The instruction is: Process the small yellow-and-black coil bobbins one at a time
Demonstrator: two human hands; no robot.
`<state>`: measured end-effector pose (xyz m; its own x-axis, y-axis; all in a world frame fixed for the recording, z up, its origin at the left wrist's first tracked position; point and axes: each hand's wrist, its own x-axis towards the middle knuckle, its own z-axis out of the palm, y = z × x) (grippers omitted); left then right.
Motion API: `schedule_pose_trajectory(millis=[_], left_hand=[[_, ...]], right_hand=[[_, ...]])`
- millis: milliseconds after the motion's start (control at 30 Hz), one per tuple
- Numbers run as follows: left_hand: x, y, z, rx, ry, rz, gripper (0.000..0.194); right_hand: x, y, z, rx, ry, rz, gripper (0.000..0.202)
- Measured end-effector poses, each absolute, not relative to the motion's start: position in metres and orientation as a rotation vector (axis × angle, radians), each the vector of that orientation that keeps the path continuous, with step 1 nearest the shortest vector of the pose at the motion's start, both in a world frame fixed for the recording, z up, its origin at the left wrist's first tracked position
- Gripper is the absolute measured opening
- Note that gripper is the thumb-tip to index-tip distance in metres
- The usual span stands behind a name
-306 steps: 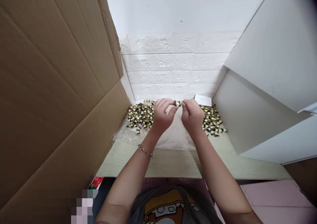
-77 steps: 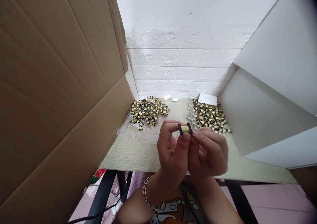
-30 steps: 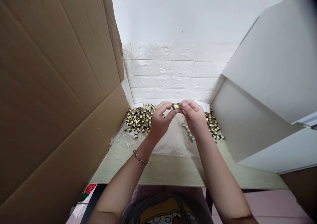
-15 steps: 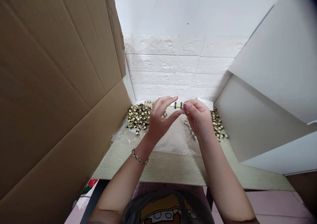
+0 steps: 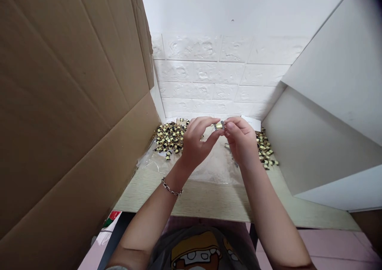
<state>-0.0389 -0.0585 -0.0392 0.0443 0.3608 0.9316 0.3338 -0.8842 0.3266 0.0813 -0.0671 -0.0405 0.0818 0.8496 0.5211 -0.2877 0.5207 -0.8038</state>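
Note:
A small transformer coil, yellow around its middle with dark ends and metal pins, is held up between my two hands above the table. My left hand has thumb and forefinger around its left part, closed in a pinch. At the coil's right end, my right hand pinches near the pins with bent fingers. A heap of similar coils lies to the left of my left hand. More such coils lie to the right, partly hidden behind my right hand and forearm.
Clear plastic sheeting covers part of the pale wooden table. A tall cardboard panel closes off the left side, white panels the right. A white brick-patterned wall stands behind.
My left thumb and forefinger have closed onto the coil, which is now tilted slightly. My right hand keeps its pinch at the right end. The view has shifted a little.

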Motion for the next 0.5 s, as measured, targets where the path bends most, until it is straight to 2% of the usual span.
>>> schedule_pose_trajectory(millis=[200,333,500], left_hand=[[-0.0398,-0.0584,-0.0384,2.272,0.791,2.042,0.017],[-0.0405,-0.0578,-0.0388,2.21,0.805,1.999,0.019],[-0.04,-0.0555,-0.0411,2.111,0.707,1.892,0.024]], right_hand=[[0.0775,-0.0692,-0.0398,-0.59,-1.081,0.796,0.014],[0.0802,-0.071,-0.0374,-0.534,-1.133,1.223,0.034],[0.0805,-0.0724,-0.0358,-0.555,-1.136,1.477,0.034]])
